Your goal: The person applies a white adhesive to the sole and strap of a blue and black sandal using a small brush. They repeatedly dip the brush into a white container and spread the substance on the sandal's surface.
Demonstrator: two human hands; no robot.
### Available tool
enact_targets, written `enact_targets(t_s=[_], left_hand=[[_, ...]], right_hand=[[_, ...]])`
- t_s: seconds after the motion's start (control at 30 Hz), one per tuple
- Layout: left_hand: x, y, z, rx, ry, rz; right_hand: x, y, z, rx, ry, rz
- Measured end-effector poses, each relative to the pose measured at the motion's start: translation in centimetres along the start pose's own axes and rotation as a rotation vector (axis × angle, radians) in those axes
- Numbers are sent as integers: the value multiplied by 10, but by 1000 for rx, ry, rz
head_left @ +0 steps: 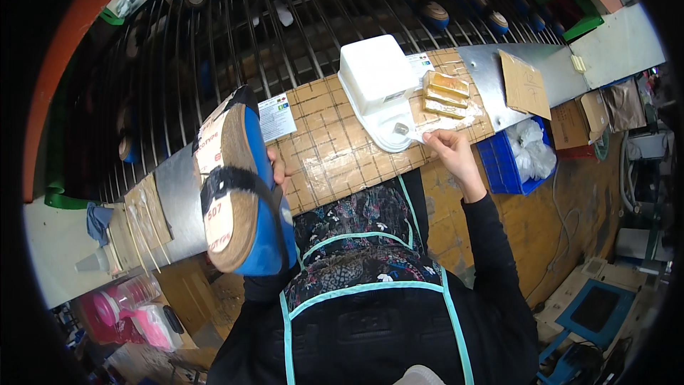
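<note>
My left hand (277, 169) grips a sandal on a blue shoe last (242, 192) from its far side; only some fingers show past the blue edge. The sandal has a cork-brown rim, a pale printed insole and a black strap across it. At the front lip of a white plastic dispenser (374, 75), my right hand (450, 151) pinches something small and pale that I cannot make out. Just above that hand, several amber blocks (446, 94) wrapped in clear film lie on the taped cardboard (320, 144).
Metal conveyor rods (299, 21) run behind the bench, with more sandals (431, 13) on them. A blue crate (502, 164) of white crumpled plastic stands at the right. Thin sticks (146, 232) and a blue cloth (99, 222) lie at the left. A cardboard piece (525, 84) leans at the bench's right.
</note>
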State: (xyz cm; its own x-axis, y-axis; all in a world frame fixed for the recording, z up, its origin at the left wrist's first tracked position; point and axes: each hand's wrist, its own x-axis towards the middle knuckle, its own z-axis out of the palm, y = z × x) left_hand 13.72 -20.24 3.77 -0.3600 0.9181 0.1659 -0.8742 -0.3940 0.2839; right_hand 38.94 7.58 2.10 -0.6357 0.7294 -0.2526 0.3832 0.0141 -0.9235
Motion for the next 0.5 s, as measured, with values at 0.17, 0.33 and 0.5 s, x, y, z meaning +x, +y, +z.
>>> enact_targets(t_s=[0.17,0.33,0.5], left_hand=[[-5,-4,-14,216,199,91],[7,-38,-14,579,563,127],[31,-61,9,606,331,-3]], right_hand=[[-1,0,-17,295,-252,191],[-14,-31,25,-97,144,-217],[-42,-90,51,-365,402,-830]])
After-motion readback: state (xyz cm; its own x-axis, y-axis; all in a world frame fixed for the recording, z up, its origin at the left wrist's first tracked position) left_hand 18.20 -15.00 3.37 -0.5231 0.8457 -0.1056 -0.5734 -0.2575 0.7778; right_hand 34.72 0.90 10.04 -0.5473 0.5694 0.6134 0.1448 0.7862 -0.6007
